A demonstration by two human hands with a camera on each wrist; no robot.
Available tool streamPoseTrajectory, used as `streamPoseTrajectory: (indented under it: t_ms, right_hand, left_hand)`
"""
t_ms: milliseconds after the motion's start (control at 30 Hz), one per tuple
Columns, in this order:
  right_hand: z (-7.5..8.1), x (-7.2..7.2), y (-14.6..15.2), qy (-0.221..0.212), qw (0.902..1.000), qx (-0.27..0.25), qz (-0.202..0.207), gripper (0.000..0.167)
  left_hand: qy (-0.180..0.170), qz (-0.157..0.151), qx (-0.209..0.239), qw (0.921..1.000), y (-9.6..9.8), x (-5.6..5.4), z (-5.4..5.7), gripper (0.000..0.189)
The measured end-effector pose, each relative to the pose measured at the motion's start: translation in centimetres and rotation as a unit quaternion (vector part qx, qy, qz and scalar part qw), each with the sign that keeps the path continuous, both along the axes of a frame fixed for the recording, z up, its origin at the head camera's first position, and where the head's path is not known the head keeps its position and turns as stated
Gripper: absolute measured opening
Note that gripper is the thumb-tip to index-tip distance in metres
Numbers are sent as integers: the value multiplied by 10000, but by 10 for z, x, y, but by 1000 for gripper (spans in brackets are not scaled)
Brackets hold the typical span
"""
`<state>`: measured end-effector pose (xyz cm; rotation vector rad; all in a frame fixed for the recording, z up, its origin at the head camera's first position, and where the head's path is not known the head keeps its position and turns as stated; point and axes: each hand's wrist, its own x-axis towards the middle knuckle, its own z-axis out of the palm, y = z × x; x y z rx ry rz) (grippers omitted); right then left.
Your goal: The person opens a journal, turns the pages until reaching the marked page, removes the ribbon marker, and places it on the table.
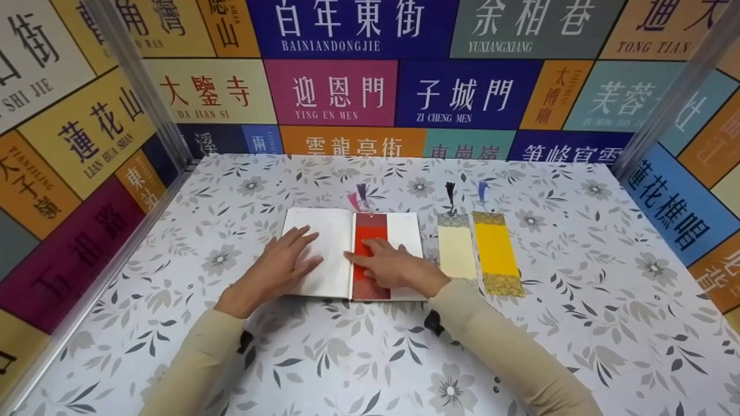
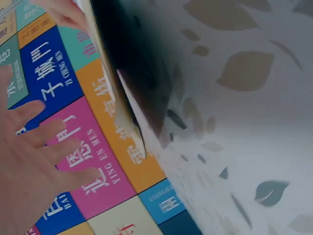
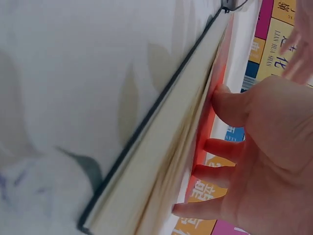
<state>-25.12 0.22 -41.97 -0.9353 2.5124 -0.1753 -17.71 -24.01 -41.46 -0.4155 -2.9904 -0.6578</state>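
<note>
A book [image 1: 329, 231] lies spread on the table with blank white pages. On its right page, beside the fold, rests a red bookmark [image 1: 370, 227] with darker red ends; pink and purple tassels stick out past the book's top edge. My right hand [image 1: 394, 267] presses its fingertips on this bookmark, fingers fairly straight, as the right wrist view also shows. Over the left page is my left hand [image 1: 283, 261], its fingers spread and holding nothing. In the left wrist view that hand [image 2: 39, 156] appears raised off the paper.
To the right of the book lie a cream bookmark [image 1: 455, 251] with a black tassel and a yellow bookmark [image 1: 496, 251] with a blue tassel. The floral-patterned table [image 1: 347, 364] meets colourful walls [image 1: 341, 92] with printed lettering at the back and sides.
</note>
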Motion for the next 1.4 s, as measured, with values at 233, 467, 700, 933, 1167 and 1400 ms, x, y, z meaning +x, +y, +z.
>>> streamPoseTrajectory:
  t_ms: [233, 467, 700, 933, 1167, 1400]
  right_hand:
    - [6, -4, -2, 43, 9995, 281, 112, 59]
    - [6, -8, 0, 206, 9993, 196, 241, 58]
    - [4, -10, 2, 287, 9991, 11, 304, 59]
    - [-2, -7, 3, 341, 9985, -422, 65, 67]
    - [-7, -8, 5, 429, 9924, -1148, -134, 74]
    - [-3, -11, 6, 459, 9770, -2028, -469, 72]
  left_hand:
    - [-1301, -137, -716, 9888, 5, -13, -15, 80]
    - [-2145, 14, -1182, 9696, 16, -28, -17, 102]
    - [-2339, 50, -1480, 9609, 27, -38, -12, 105]
    - [-2363, 112, -1475, 9603, 30, -37, -12, 104]
    - [-2445, 304, -1414, 9588, 32, -36, -13, 103]
    - [-2289, 291, -1352, 9636, 34, -35, -13, 103]
